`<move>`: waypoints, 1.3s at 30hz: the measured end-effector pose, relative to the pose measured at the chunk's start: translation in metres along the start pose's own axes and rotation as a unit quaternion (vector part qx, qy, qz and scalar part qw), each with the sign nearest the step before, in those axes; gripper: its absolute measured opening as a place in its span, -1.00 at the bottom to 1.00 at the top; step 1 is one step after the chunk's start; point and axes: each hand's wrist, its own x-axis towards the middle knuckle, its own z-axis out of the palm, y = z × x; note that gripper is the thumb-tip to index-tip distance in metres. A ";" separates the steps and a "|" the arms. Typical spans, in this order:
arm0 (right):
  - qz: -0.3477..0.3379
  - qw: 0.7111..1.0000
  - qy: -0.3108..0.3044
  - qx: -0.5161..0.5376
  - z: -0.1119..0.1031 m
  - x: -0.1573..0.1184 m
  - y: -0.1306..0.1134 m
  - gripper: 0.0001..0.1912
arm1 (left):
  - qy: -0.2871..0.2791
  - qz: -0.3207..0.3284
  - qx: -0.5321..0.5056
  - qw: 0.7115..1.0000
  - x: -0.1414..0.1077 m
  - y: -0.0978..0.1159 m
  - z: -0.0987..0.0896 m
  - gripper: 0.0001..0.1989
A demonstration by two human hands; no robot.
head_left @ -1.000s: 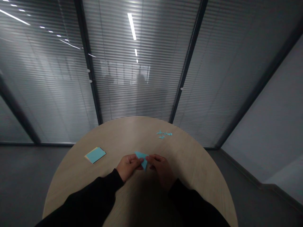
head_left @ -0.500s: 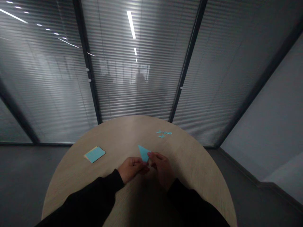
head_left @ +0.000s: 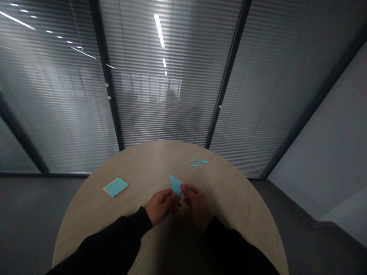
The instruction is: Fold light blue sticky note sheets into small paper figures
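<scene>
A folded piece of light blue paper (head_left: 175, 186), roughly triangular, stands between my hands with one point up and to the left. My left hand (head_left: 159, 206) pinches its lower corner, and my right hand (head_left: 197, 208) holds its right edge with the fingertips. Part of the paper is hidden behind those fingers. Both hands are over the near half of a round light wood table (head_left: 86, 225).
A stack of blue and yellow sticky notes (head_left: 116, 187) lies on the table to the left. Several small blue paper scraps (head_left: 198, 162) lie near the far edge. Glass partitions with blinds (head_left: 160, 114) stand beyond the table.
The blue paper has turned from a flatter position to a more upright one, its point now rising up and left. Both hands sit slightly lower and closer to me.
</scene>
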 end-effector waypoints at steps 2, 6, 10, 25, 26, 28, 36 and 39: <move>0.006 1.000 -0.024 0.006 0.001 0.000 0.003 -0.68 | 0.015 0.018 -0.013 1.000 0.001 0.001 -0.001 -0.57; -0.003 1.000 -0.013 -0.026 0.001 0.002 0.008 -0.68 | 0.045 0.058 0.031 0.997 0.001 0.000 -0.004 -0.62; -0.024 0.995 -0.020 -0.095 -0.004 0.006 0.003 -0.71 | 0.038 0.041 0.056 0.997 0.000 -0.001 -0.005 -0.60; -0.063 0.969 -0.124 -0.204 -0.007 0.005 0.000 -0.75 | 0.115 0.061 0.114 0.985 0.003 -0.008 -0.014 -0.56; -0.063 0.968 -0.134 -0.201 -0.007 0.005 0.000 -0.75 | 0.129 0.071 0.116 0.982 0.003 -0.007 -0.014 -0.55; -0.062 0.968 -0.156 -0.189 -0.007 0.004 0.000 -0.74 | 0.151 0.085 0.123 0.977 0.004 -0.003 -0.014 -0.55; -0.058 0.973 -0.137 -0.176 -0.004 0.003 0.006 -0.73 | 0.135 0.080 0.098 0.983 0.003 0.002 -0.011 -0.57; -0.057 0.977 -0.127 -0.161 -0.001 0.004 0.012 -0.73 | 0.115 0.075 0.152 0.979 0.002 0.002 -0.009 -0.60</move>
